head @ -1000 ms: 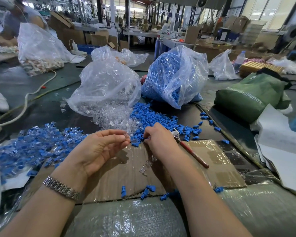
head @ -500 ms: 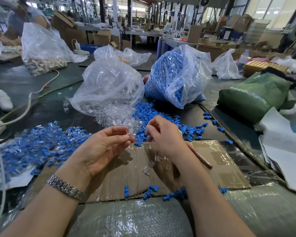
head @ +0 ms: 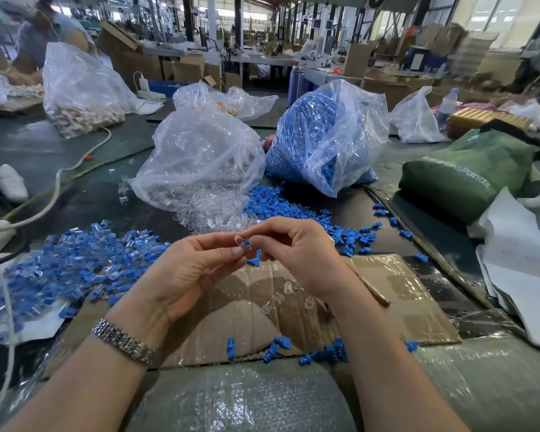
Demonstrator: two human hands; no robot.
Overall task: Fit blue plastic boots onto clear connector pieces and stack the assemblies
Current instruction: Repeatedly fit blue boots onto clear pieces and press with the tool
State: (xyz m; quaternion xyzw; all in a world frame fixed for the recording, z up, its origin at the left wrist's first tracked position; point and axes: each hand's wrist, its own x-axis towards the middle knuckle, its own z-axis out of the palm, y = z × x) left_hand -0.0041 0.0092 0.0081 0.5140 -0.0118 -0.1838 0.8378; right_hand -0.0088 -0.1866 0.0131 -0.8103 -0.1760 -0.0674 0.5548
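My left hand pinches a clear connector piece between thumb and fingertips. My right hand meets it fingertip to fingertip and pinches a blue boot, mostly hidden by the fingers. Both hands hover above a taped cardboard sheet. A heap of finished blue-and-clear assemblies lies to the left. Loose blue boots and loose clear connectors spill from two plastic bags behind my hands. A few clear pieces lie on the cardboard under my right wrist.
A bag of clear parts and a bag of blue boots stand ahead. A green bag and white sheets lie right. A white cable runs left. A red-brown tool lies by my right wrist. Another person works far left.
Both hands have risen from the cardboard and come together; my right hand left the loose blue boots and brought a boot up against the clear piece in my left fingertips.
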